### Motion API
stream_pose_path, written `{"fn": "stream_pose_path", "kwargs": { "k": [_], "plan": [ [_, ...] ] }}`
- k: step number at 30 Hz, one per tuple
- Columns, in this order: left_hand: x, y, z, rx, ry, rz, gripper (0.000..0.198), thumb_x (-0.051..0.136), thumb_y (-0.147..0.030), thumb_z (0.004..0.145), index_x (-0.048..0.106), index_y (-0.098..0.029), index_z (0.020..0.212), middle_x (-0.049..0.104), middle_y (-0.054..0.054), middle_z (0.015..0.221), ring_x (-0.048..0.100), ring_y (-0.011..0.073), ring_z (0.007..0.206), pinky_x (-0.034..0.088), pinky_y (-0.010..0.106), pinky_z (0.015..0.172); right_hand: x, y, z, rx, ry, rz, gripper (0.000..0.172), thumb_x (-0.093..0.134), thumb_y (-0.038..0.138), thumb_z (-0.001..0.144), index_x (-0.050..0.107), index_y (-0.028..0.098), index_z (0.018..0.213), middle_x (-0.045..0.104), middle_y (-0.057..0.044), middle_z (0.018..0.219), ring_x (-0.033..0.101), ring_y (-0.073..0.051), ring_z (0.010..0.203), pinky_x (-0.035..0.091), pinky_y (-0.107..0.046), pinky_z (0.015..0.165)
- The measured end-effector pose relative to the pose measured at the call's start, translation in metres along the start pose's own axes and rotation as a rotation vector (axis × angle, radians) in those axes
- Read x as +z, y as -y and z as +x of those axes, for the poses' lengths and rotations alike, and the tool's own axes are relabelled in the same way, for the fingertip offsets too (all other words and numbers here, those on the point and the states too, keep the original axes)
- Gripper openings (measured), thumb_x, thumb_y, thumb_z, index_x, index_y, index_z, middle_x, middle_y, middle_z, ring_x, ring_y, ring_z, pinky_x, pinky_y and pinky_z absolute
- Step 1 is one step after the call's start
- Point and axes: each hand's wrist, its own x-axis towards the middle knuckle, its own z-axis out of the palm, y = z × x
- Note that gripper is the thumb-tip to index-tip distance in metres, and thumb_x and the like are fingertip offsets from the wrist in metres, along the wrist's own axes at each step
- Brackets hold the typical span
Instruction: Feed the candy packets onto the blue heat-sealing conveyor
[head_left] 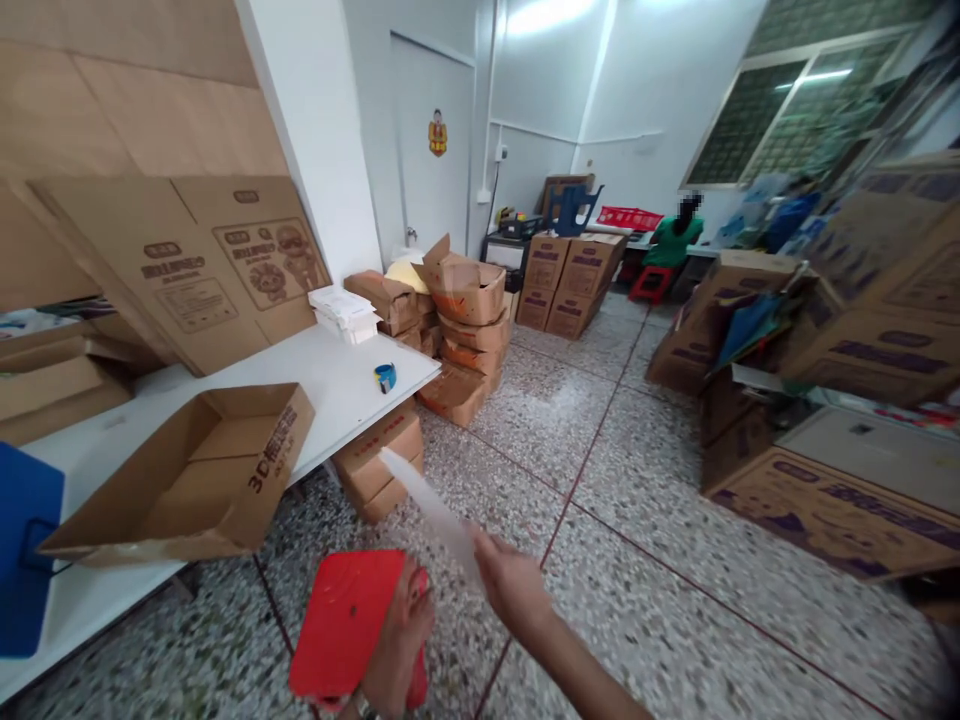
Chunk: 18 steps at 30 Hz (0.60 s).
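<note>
My left hand (397, 640) is closed on the edge of a red plastic stool (346, 625), low in the view above the speckled floor. To its right, my right hand (514, 585) grips one end of a thin whitish strip (435, 510). The strip slants up and left from my fingers, its far end in front of the brown cartons (382, 460) under the table. An open, shallow cardboard box (217, 470) rests on the white table (337, 385), with a blue tape dispenser (385, 377) farther right.
A stack of papers (345, 312) lies at the table's back edge. Torn open cartons (469, 330) are piled beyond the table. Large cartons (840, 500) line the right side. A person in green (675, 240) sits far back on a red stool (651, 284).
</note>
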Motion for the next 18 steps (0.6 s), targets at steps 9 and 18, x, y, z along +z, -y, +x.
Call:
{"fn": "stream_pose_path", "kwargs": {
  "k": [9,18],
  "plan": [
    [0.06,-0.033,0.043,-0.062,-0.028,-0.244,0.042,0.058,-0.043,0.077,0.059,-0.016,0.11,0.067,0.008,0.112,0.056,0.0277,0.111,0.047,0.038,0.092,0.003,-0.061,0.001,-0.134,0.069,0.038,0.052,0.053,0.037,0.082,0.042,0.031,0.132,0.057,-0.009,0.125,0.056,-0.028,0.107,0.052,-0.042,0.084],
    [0.047,-0.091,0.138,0.033,-0.072,-0.477,0.043,0.065,-0.035,0.074,0.059,-0.013,0.111,0.07,0.011,0.102,0.058,0.0315,0.109,0.044,0.044,0.096,0.01,-0.207,0.102,0.245,0.255,0.675,0.051,0.044,0.051,0.079,0.058,0.02,0.117,0.064,-0.009,0.116,0.059,-0.029,0.108,0.049,-0.04,0.093]
  ]
}}
